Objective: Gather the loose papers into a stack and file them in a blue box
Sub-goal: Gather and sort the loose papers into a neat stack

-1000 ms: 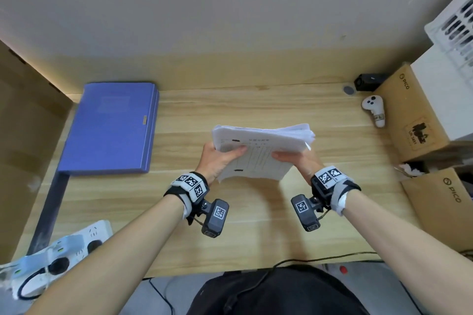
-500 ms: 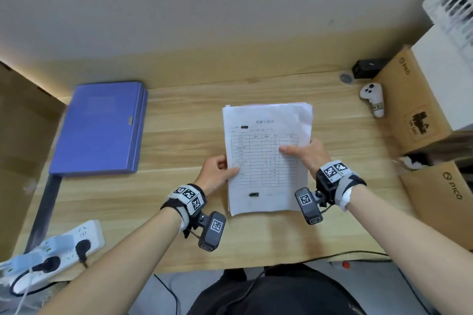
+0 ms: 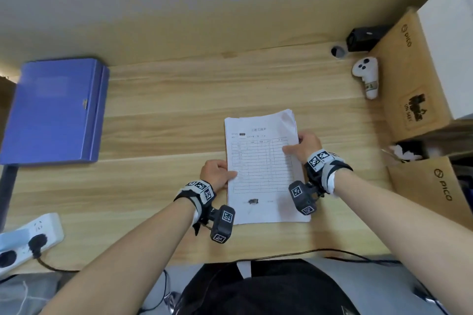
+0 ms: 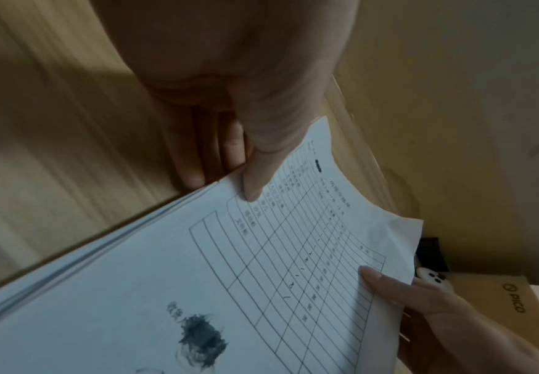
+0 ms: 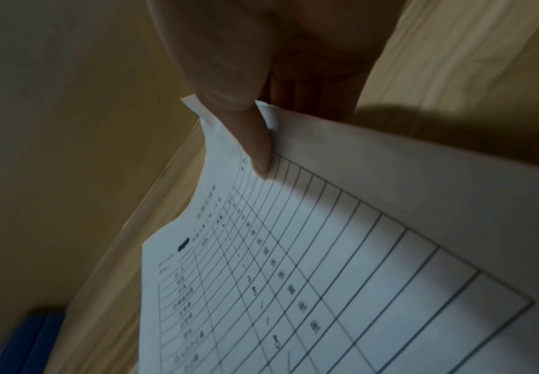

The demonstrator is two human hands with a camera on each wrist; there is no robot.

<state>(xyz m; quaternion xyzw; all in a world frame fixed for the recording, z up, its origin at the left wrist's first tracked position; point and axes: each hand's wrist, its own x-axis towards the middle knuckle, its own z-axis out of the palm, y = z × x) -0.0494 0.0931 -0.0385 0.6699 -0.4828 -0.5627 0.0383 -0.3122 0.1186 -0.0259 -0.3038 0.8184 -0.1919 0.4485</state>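
Head view | one paper stack (image 3: pixel 261 169) | two hands (left hand (image 3: pixel 216 174), right hand (image 3: pixel 304 146)) pinching it | one blue box (image 3: pixel 53 112)

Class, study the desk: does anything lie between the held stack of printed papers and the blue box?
Nothing visible does. Bare wooden desktop separates the white paper stack, gripped by the left hand and right hand, from the blue file box. Its lid looks closed, though.
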